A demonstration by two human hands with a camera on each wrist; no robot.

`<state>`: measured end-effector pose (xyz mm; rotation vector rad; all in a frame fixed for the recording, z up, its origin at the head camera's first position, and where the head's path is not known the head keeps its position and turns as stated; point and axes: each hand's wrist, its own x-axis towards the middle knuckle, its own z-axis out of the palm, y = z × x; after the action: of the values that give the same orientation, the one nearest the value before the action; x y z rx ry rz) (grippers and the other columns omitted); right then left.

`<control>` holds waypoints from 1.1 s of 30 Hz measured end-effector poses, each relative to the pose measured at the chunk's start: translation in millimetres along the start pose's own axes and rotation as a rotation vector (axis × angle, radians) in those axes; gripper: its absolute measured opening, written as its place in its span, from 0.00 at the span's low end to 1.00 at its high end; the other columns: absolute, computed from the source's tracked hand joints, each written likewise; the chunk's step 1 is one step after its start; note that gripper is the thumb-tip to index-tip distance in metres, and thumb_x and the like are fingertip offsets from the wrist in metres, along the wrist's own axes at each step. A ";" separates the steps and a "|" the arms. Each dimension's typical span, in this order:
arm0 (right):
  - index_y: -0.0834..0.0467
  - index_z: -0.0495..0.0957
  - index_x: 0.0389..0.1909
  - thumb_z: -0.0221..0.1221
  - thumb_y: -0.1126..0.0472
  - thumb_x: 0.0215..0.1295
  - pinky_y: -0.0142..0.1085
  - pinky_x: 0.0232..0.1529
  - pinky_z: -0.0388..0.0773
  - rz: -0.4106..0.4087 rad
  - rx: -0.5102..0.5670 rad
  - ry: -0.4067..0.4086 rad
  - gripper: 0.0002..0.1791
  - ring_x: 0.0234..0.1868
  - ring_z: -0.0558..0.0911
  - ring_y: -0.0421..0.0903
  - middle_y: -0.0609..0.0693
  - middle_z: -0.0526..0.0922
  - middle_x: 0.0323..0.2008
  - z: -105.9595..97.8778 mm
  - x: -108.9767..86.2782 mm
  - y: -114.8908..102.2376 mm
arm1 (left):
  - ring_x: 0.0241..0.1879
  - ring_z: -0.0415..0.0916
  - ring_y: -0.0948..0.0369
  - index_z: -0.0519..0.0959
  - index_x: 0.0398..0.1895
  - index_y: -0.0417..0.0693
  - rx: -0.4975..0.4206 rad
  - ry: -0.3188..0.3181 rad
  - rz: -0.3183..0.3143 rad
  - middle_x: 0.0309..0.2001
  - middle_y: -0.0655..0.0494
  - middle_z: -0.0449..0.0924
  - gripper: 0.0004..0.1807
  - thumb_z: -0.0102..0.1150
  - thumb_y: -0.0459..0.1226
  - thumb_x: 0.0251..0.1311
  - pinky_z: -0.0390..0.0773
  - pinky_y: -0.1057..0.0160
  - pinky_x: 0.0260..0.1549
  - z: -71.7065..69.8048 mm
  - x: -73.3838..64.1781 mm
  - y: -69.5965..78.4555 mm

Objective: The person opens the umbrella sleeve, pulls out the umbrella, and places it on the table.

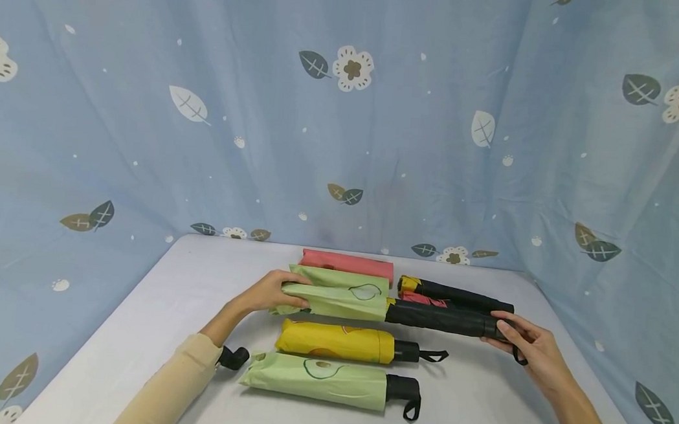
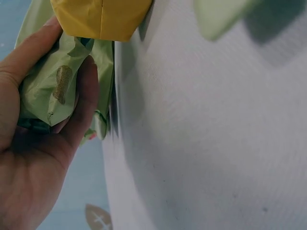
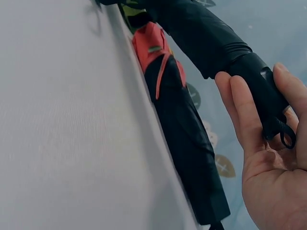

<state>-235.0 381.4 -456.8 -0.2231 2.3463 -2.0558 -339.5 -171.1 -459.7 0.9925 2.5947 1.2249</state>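
My left hand (image 1: 279, 291) grips the closed left end of a light green umbrella sleeve (image 1: 334, 302) with an avocado print. In the left wrist view thumb and fingers wrap the crumpled sleeve end (image 2: 50, 98). My right hand (image 1: 532, 353) holds a folded black umbrella (image 1: 438, 317) by its handle, a wrist loop hanging below. The umbrella's yellow-edged tip meets the sleeve's right end; whether it is inside, I cannot tell. In the right wrist view fingers and thumb pinch the black handle (image 3: 256, 84).
Nearer lie a yellow sleeved umbrella (image 1: 334, 341) and a green sleeved umbrella (image 1: 317, 380), both with black handles. Behind are a red sleeve or sleeved umbrella (image 1: 348, 264), another green one (image 1: 335, 276), a black-yellow umbrella (image 1: 463, 293) and a red-black umbrella (image 3: 180, 120). Blue curtain (image 1: 344, 141) surrounds the table.
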 end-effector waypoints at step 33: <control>0.56 0.67 0.70 0.56 0.43 0.70 0.32 0.40 0.83 0.237 -0.130 0.107 0.33 0.40 0.88 0.39 0.38 0.66 0.61 -40.2 -20.8 22.0 | 0.48 0.80 0.63 0.81 0.53 0.62 0.075 0.022 -0.007 0.51 0.62 0.83 0.23 0.71 0.51 0.53 0.79 0.62 0.47 16.7 1.5 2.8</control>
<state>-220.7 426.2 -474.8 0.1617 2.4316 -1.8531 -333.3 -158.0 -468.7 0.9868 2.6770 1.1504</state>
